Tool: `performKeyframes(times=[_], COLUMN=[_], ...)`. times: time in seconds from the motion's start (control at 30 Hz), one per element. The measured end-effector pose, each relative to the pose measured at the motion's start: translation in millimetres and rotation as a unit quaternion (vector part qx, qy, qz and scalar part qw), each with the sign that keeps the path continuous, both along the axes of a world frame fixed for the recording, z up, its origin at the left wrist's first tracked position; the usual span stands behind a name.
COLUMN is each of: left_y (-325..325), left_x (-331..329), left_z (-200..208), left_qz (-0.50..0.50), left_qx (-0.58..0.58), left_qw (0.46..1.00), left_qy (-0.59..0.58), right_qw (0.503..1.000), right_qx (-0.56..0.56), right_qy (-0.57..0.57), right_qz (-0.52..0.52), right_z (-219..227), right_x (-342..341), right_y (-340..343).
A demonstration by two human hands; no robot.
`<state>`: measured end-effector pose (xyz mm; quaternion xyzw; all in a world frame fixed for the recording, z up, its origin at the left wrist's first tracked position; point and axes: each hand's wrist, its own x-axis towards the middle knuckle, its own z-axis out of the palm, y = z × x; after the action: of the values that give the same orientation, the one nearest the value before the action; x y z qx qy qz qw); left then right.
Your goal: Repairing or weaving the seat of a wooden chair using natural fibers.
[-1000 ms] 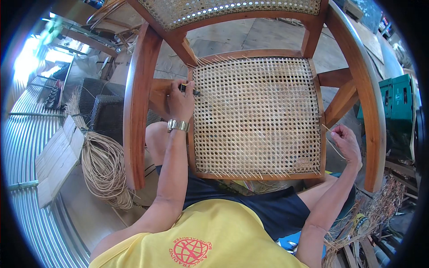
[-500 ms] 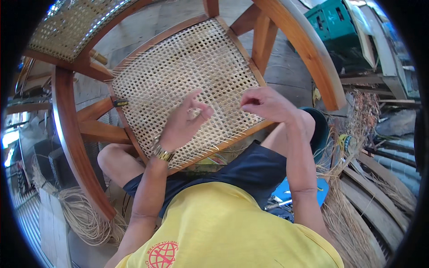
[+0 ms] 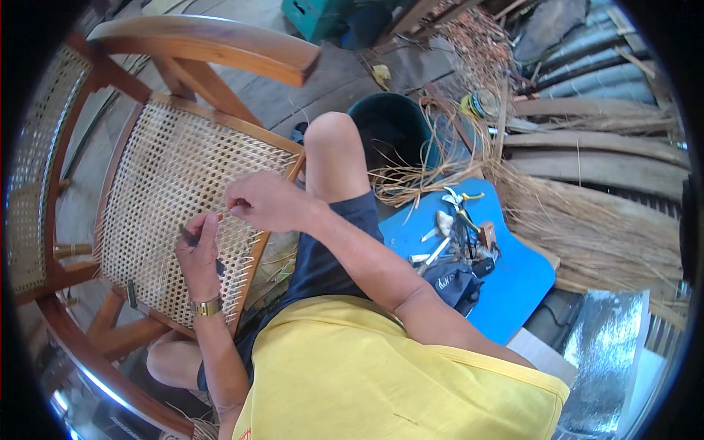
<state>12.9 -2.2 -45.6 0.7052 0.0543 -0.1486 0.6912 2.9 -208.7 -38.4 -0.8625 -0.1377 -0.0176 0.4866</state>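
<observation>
A wooden armchair with a woven cane seat (image 3: 172,161) lies before me at the left, loose cane ends sticking out along the seat frame. My left hand (image 3: 198,260), a gold watch at its wrist, is over the front part of the seat with thumb and fingers pinched. Just beside its fingertips, my right hand (image 3: 268,202) is closed, its fingers curled together. Whatever lies between the fingers of either hand is too small to make out; a strand of cane would hardly show here. A small dark clip-like tool (image 3: 132,293) rests on the side rail of the seat.
A blue board (image 3: 491,308) at my right bears pliers, knives and a dark cloth bag. Behind it stand a dark green bucket (image 3: 392,132) and loose cane strands (image 3: 418,180). Bundled fibre (image 3: 587,227) lies farther right. The chair's curved armrest (image 3: 213,44) rises at the far side.
My view has swung to the right, so the chair sits farther left and the blue board shows. My hands, apart before, have come together with fingers closed.
</observation>
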Motion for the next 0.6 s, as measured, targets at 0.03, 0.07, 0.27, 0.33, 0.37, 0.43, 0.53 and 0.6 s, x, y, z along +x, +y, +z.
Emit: performKeyframes(times=[0.03, 0.07, 0.27, 0.33, 0.37, 0.43, 0.53, 0.6], left_y=[2.4, 2.5, 20.6, 44.1, 67.6, 82.4, 112.4, 128.1], left_x=[2.7, 2.2, 0.8, 0.4, 1.1, -6.6, -16.0, -24.9], left_z=[0.9, 0.5, -3.7, -5.8, -15.5, -15.9, -19.5, -21.6], left_qz=[-0.011, -0.018, 0.025, 0.065, 0.073, 0.098, 0.155, 0.132], left_qx=[-0.014, -0.013, 0.003, 0.055, 0.026, 0.000, -0.036, -0.011], left_qw=[1.000, 1.000, 1.000, 0.996, 0.997, 0.995, 0.986, 0.991], left_qy=[0.008, 0.010, -0.009, -0.014, -0.004, 0.008, 0.043, -0.001], right_qw=[0.999, 0.997, 0.954, 0.902, 0.878, 0.814, 0.775, 0.763], right_qx=[0.003, 0.007, 0.033, 0.008, -0.050, -0.263, -0.269, -0.262], right_qy=[-0.001, -0.001, 0.003, 0.086, 0.099, 0.148, 0.268, 0.265], right_qz=[-0.039, -0.077, -0.296, -0.422, -0.466, -0.497, -0.505, -0.529], right_z=[5.6, 9.7, 14.5, -4.3, -26.0, -83.1, -94.4, -96.3], right_x=[-8.1, -14.8, -95.8, -148.3, -180.0, -259.9, -299.6, -300.8], right_y=[3.0, 4.3, -112.5, -163.0, -190.0, -229.5, -230.4, -228.3])
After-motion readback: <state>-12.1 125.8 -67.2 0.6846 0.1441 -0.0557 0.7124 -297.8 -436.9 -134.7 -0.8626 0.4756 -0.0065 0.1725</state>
